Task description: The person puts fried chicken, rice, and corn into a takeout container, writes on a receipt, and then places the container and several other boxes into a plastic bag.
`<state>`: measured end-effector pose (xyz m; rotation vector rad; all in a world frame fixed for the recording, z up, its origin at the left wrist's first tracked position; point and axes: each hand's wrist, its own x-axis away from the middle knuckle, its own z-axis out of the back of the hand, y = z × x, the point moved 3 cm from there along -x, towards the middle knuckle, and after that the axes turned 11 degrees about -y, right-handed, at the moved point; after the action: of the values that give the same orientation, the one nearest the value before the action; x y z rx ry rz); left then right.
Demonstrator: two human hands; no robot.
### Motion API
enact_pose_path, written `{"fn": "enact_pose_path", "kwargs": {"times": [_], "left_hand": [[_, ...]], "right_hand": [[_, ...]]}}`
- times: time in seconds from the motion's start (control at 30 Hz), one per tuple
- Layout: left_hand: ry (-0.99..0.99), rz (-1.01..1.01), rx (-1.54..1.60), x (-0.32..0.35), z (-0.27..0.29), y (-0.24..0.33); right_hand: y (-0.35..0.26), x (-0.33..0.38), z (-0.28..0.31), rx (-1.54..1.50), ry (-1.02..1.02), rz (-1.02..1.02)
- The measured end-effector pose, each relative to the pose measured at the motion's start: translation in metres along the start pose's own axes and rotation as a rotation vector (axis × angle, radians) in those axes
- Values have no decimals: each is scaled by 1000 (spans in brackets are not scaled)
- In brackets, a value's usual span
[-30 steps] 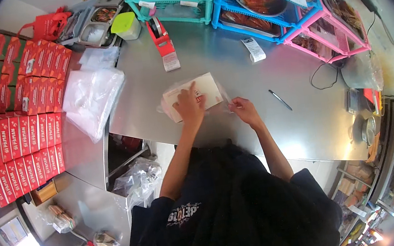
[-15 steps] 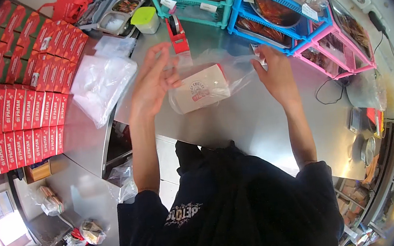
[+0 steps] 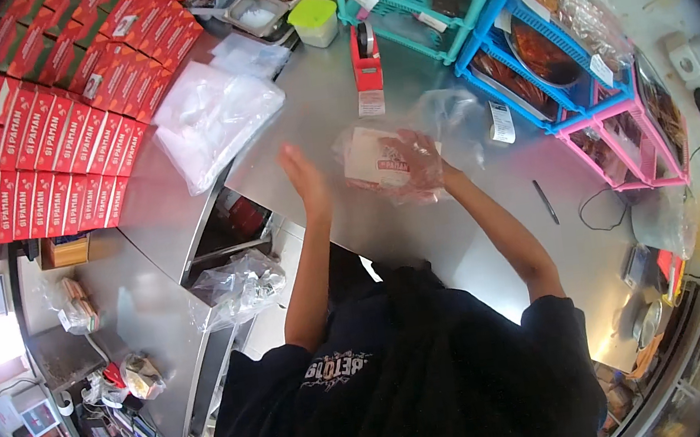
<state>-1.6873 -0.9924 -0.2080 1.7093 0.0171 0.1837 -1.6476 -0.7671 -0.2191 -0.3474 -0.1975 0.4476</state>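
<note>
A white printed food box point(image 3: 367, 157) with some red on it sits inside a clear plastic bag point(image 3: 450, 110) on the steel counter. My right hand point(image 3: 423, 155) is at the box's right side, its fingers over the printed face, gripping box and bag; motion blurs it. Left of the box, apart from it, my left hand point(image 3: 304, 180) is raised edge-on, fingers stretched out and holding nothing. Just beyond the box stands a red tape dispenser point(image 3: 368, 72). A small white printed slip point(image 3: 501, 122) lies to the right of the bag.
Red boxes point(image 3: 52, 141) are stacked at the left, beside a pile of clear plastic bags point(image 3: 211, 118). Teal point(image 3: 441, 33), blue point(image 3: 565, 87) and pink racks point(image 3: 621, 146) line the back right. A pen point(image 3: 546, 201) lies on the counter point(image 3: 491, 227). A lime-lidded tub point(image 3: 314, 22) stands behind.
My right hand has come left from beside the white slip onto the bagged box. My left hand has drawn back from the box, towards me. The whole view has shifted.
</note>
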Motion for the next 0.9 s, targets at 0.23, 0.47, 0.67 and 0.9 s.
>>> {"fn": "enact_pose_path", "kwargs": {"times": [0.23, 0.47, 0.67, 0.9], "left_hand": [[-505, 682, 1091, 67, -61, -78], [-617, 555, 1231, 88, -75, -68], [-822, 490, 1160, 143, -83, -134], [-1247, 534, -188, 156, -15, -72]], "right_hand": [[-32, -2, 0, -509, 243, -176], [-37, -23, -5, -602, 408, -394], [-86, -41, -12, -420, 174, -662], [-58, -21, -53, -481, -86, -434]]}}
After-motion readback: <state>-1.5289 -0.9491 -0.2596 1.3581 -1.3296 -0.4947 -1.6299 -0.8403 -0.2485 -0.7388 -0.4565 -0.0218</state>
